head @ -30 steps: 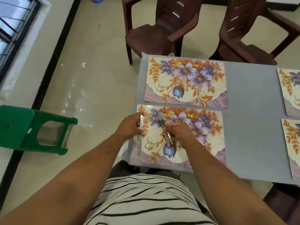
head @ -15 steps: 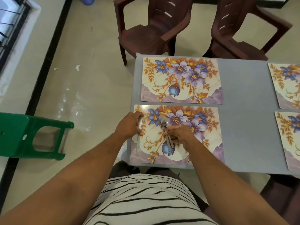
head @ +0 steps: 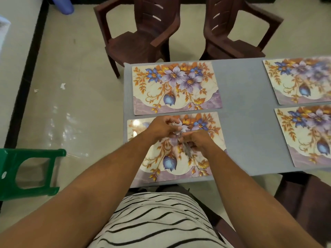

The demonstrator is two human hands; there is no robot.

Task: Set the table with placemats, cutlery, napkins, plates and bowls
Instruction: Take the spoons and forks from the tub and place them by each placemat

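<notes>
**Both hands meeting over the near placemat**

The left hand (head: 162,128) and right hand (head: 198,141) come together above the near mat (head: 172,169), at the table's (head: 245,122) left end. The right hand curls round a bundle of cutlery (head: 187,149), whose blurred handles slant down and toward the person beneath its fingers. The left hand's fingertips pinch one piece at its upper end, where metal tips (head: 172,123) show just above the knuckles. Which piece it is cannot be told. A far mat (head: 176,87) lies just beyond, bare. Two more mats (head: 302,81) (head: 308,136) lie at the right. Two brown chairs (head: 141,31) stand past the table; a green stool (head: 26,172) lies at left.
</notes>
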